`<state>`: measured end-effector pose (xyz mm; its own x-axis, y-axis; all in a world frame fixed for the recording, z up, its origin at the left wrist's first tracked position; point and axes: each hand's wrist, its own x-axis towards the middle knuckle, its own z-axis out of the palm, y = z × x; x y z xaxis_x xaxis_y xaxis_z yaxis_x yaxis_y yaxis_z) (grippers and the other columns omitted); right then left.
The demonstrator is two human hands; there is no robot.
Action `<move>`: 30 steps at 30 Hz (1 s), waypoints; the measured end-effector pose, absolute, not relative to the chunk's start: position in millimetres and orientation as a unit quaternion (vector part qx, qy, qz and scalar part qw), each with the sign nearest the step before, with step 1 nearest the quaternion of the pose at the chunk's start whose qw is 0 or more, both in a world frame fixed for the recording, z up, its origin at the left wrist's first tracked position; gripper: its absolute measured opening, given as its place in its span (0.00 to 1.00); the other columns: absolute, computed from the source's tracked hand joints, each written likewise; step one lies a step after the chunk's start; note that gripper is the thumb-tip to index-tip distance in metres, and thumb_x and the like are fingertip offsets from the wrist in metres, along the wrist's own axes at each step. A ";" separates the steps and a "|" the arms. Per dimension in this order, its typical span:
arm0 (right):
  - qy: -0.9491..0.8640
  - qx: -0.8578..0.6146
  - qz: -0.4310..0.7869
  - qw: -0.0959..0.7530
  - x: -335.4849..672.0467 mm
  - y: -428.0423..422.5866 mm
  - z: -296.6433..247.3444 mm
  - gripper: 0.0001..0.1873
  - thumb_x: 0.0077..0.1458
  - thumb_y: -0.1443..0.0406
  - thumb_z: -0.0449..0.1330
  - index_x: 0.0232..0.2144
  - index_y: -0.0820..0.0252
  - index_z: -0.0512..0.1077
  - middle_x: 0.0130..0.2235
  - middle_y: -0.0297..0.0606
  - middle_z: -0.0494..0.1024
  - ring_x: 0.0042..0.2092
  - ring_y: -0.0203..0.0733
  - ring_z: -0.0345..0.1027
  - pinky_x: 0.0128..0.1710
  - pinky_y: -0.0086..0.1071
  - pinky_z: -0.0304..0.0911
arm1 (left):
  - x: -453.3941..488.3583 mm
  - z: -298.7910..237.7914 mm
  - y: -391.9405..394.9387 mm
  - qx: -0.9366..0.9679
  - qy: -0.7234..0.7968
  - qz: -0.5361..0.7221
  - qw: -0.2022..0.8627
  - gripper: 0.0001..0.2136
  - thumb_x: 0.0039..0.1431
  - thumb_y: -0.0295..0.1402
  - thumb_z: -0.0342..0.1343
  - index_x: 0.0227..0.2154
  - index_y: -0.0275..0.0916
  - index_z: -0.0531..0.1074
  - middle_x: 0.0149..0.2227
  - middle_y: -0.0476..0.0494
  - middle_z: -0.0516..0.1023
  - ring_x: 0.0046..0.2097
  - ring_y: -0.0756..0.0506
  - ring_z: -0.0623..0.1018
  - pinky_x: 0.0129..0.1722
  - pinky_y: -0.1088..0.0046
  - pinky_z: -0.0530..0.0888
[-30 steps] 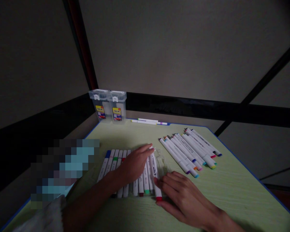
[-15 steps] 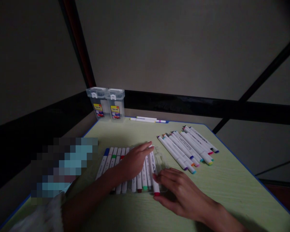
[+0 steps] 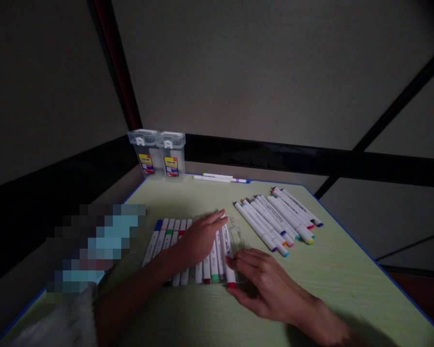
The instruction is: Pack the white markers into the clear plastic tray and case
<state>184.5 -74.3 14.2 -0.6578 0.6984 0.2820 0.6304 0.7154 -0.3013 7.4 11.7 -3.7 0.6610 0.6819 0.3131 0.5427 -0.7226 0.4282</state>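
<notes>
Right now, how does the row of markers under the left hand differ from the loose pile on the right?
The row of markers sits side by side in a clear tray; the loose pile lies directly on the table. The left hand covers part of the row, while neither hand covers the loose pile. Both show white barrels and coloured ends.

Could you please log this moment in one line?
left hand: over marker row; right hand: touching red-ended marker; right: loose markers; back: two lidded boxes
</notes>
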 end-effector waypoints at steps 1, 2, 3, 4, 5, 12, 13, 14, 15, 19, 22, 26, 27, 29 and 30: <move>-0.906 -0.366 0.090 0.194 184.5 -74.3 14.2 0.13 0.54 0.62 0.53 0.37 0.66 0.68 0.31 0.41 0.71 0.33 0.42 0.64 0.35 0.36 0.61 | 7.5 -3.3 11.6 0.899 0.342 0.228 0.152 0.26 0.51 0.15 0.40 0.54 0.35 0.61 0.59 0.39 0.59 0.59 0.46 0.61 0.57 0.63 0.61; -0.905 -0.365 0.090 0.196 184.4 -74.3 14.3 0.13 0.54 0.62 0.53 0.37 0.66 0.68 0.31 0.41 0.71 0.33 0.42 0.63 0.35 0.36 0.61 | 7.6 -3.1 11.6 0.898 0.344 0.226 0.153 0.26 0.51 0.15 0.40 0.53 0.34 0.61 0.59 0.38 0.59 0.59 0.45 0.61 0.57 0.63 0.61; -0.905 -0.365 0.091 0.197 184.3 -74.3 14.4 0.12 0.54 0.62 0.52 0.37 0.66 0.68 0.30 0.41 0.71 0.33 0.42 0.63 0.34 0.36 0.61 | 7.7 -3.0 11.7 0.898 0.345 0.225 0.155 0.25 0.51 0.15 0.40 0.53 0.34 0.61 0.59 0.38 0.59 0.59 0.45 0.61 0.57 0.63 0.61; -0.906 -0.365 0.091 0.196 184.2 -74.2 14.5 0.12 0.54 0.62 0.52 0.37 0.66 0.68 0.30 0.41 0.70 0.32 0.42 0.63 0.34 0.36 0.61 | 7.7 -3.3 11.9 0.897 0.344 0.227 0.157 0.25 0.51 0.15 0.40 0.53 0.34 0.61 0.59 0.38 0.59 0.59 0.45 0.61 0.57 0.62 0.61; -0.906 -0.365 0.090 0.196 184.1 -74.2 14.6 0.12 0.54 0.62 0.52 0.37 0.66 0.68 0.30 0.41 0.70 0.32 0.42 0.63 0.34 0.36 0.61 | 7.7 -3.7 12.2 0.897 0.343 0.230 0.159 0.26 0.51 0.15 0.40 0.53 0.34 0.61 0.59 0.38 0.59 0.59 0.45 0.61 0.57 0.62 0.61; -0.907 -0.366 0.089 0.191 185.1 -73.8 14.7 0.13 0.56 0.61 0.51 0.38 0.66 0.67 0.31 0.42 0.70 0.33 0.43 0.63 0.35 0.37 0.61 | 7.0 -4.9 13.4 0.902 0.334 0.226 0.155 0.28 0.50 0.15 0.40 0.54 0.36 0.59 0.59 0.40 0.58 0.59 0.46 0.60 0.57 0.61 0.60; -0.907 -0.366 0.087 0.190 185.3 -73.8 14.8 0.13 0.56 0.61 0.51 0.38 0.65 0.67 0.31 0.41 0.70 0.33 0.43 0.63 0.34 0.36 0.61 | 6.9 -4.6 13.4 0.903 0.333 0.223 0.154 0.28 0.50 0.15 0.40 0.55 0.36 0.59 0.59 0.39 0.58 0.59 0.46 0.60 0.58 0.62 0.60; -0.907 -0.366 0.084 0.189 185.3 -73.7 14.9 0.13 0.56 0.61 0.51 0.38 0.65 0.67 0.31 0.41 0.70 0.33 0.42 0.62 0.34 0.36 0.61 | 6.9 -4.3 13.4 0.904 0.332 0.220 0.152 0.28 0.49 0.15 0.40 0.55 0.36 0.59 0.59 0.39 0.58 0.59 0.46 0.60 0.58 0.62 0.60; -0.908 -0.366 0.081 0.187 185.4 -73.7 14.9 0.13 0.56 0.61 0.50 0.37 0.65 0.67 0.30 0.41 0.70 0.32 0.42 0.62 0.33 0.36 0.61 | 6.9 -4.3 13.6 0.905 0.333 0.218 0.150 0.28 0.49 0.14 0.40 0.55 0.36 0.59 0.59 0.39 0.57 0.59 0.46 0.59 0.58 0.62 0.60; -0.911 -0.364 0.070 0.184 185.2 -73.4 13.8 0.13 0.57 0.61 0.50 0.37 0.66 0.67 0.30 0.41 0.69 0.33 0.43 0.62 0.34 0.36 0.60 | 7.1 -6.0 14.9 0.908 0.335 0.209 0.138 0.29 0.48 0.14 0.40 0.55 0.35 0.59 0.60 0.38 0.57 0.60 0.45 0.59 0.57 0.62 0.60; -0.912 -0.361 0.060 0.184 184.8 -73.2 12.1 0.14 0.57 0.61 0.49 0.38 0.67 0.67 0.30 0.41 0.69 0.33 0.43 0.62 0.34 0.37 0.60 | 7.3 -8.2 16.0 0.913 0.334 0.201 0.124 0.29 0.47 0.14 0.40 0.55 0.33 0.58 0.60 0.36 0.55 0.60 0.44 0.59 0.57 0.63 0.60; -0.913 -0.361 0.050 0.181 184.1 -73.0 11.4 0.13 0.57 0.61 0.49 0.37 0.66 0.67 0.30 0.41 0.69 0.32 0.43 0.61 0.33 0.37 0.61 | 6.7 -10.2 16.3 0.917 0.329 0.200 0.109 0.30 0.46 0.14 0.40 0.55 0.34 0.57 0.60 0.37 0.55 0.60 0.45 0.58 0.57 0.63 0.60; -0.913 -0.361 0.048 0.182 184.0 -73.0 11.5 0.13 0.58 0.61 0.48 0.37 0.66 0.67 0.30 0.41 0.69 0.32 0.43 0.61 0.33 0.37 0.61 | 6.4 -10.6 16.2 0.917 0.328 0.202 0.106 0.31 0.46 0.13 0.40 0.55 0.35 0.57 0.60 0.38 0.55 0.60 0.45 0.58 0.57 0.63 0.60; -0.914 -0.360 0.044 0.183 183.9 -72.9 11.8 0.14 0.58 0.62 0.48 0.37 0.66 0.67 0.30 0.41 0.69 0.32 0.43 0.61 0.33 0.37 0.61 | 5.9 -11.2 16.1 0.916 0.327 0.205 0.106 0.31 0.45 0.13 0.39 0.55 0.35 0.57 0.61 0.38 0.55 0.60 0.45 0.58 0.58 0.64 0.60; -0.914 -0.360 0.042 0.183 183.9 -73.0 12.0 0.14 0.58 0.62 0.48 0.37 0.66 0.67 0.30 0.41 0.69 0.32 0.43 0.61 0.33 0.37 0.61 | 5.8 -11.4 16.1 0.916 0.327 0.207 0.108 0.31 0.45 0.13 0.39 0.55 0.35 0.57 0.61 0.38 0.55 0.60 0.45 0.58 0.58 0.64 0.60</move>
